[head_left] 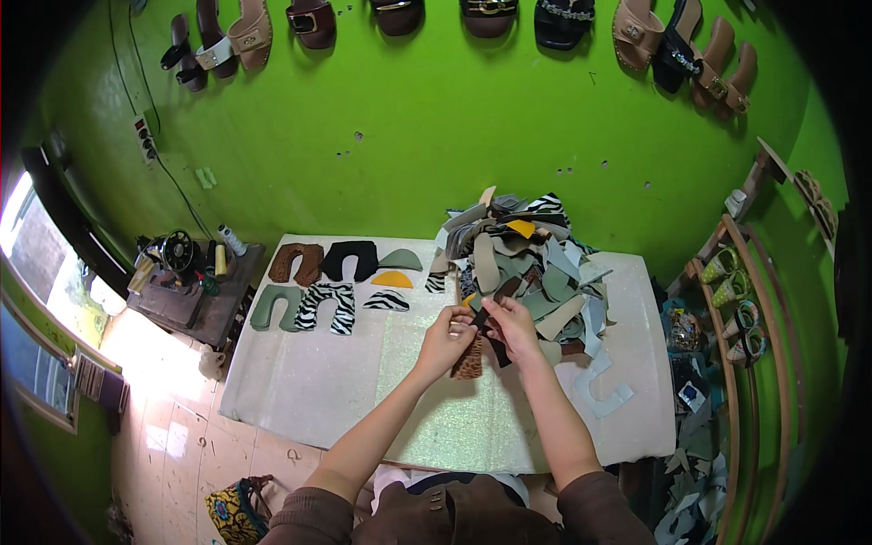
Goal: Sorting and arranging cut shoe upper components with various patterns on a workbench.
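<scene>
Over the front of a heap of cut material scraps, my two hands are close together. Thumb and fingers of my left hand are closed on a small dark scrap. The same scrap's other side is pinched by my right hand. Just below my left fingers is a brown patterned piece; whether that hand touches it I cannot tell. To the left lie U-shaped pieces: brown, black, green and zebra-striped. Beside them are half-round green, yellow and zebra-striped pieces.
The pale table carries it all, with a light grey U-shaped scrap at right. A sewing machine stands at left. Sandals hang on the green wall. A wooden rack and more scraps are at right.
</scene>
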### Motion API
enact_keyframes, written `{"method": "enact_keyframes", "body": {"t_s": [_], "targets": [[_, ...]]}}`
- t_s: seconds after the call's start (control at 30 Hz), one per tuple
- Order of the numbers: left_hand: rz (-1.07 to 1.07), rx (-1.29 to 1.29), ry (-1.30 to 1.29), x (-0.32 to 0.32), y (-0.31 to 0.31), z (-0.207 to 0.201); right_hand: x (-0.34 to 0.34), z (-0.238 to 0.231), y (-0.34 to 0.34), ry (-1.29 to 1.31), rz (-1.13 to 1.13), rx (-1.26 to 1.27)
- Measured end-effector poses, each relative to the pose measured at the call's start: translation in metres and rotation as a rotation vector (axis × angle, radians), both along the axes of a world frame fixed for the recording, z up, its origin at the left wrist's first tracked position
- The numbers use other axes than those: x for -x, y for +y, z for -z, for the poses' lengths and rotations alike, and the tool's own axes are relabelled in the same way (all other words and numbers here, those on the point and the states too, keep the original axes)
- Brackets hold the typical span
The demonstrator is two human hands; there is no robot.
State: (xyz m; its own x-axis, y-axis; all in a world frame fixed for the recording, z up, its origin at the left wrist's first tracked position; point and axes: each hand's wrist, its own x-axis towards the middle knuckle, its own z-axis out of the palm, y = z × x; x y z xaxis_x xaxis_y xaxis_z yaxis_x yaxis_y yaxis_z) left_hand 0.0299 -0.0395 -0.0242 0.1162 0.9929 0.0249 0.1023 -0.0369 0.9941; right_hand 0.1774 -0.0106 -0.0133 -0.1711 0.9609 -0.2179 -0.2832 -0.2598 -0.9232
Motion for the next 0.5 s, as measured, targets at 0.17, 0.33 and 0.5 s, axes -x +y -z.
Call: {"method": "enact_keyframes", "body": {"t_s": [0.17, 0.33, 0.5], "targets": [[0.048, -0.393, 0.277, 0.008, -0.013, -0.003, 0.01, -0.002, -0.008, -0.027, 0.031, -0.01], [-0.086, -0.298, 0.278, 0.021, -0.011, 0.013, 0.011, 0.009, -0.025, -0.054, -0.055, -0.098], [-0.1, -0.276, 0.361, 0.026, -0.008, -0.007, -0.03, -0.014, -0.057, -0.784, -0.274, -0.179]]}}
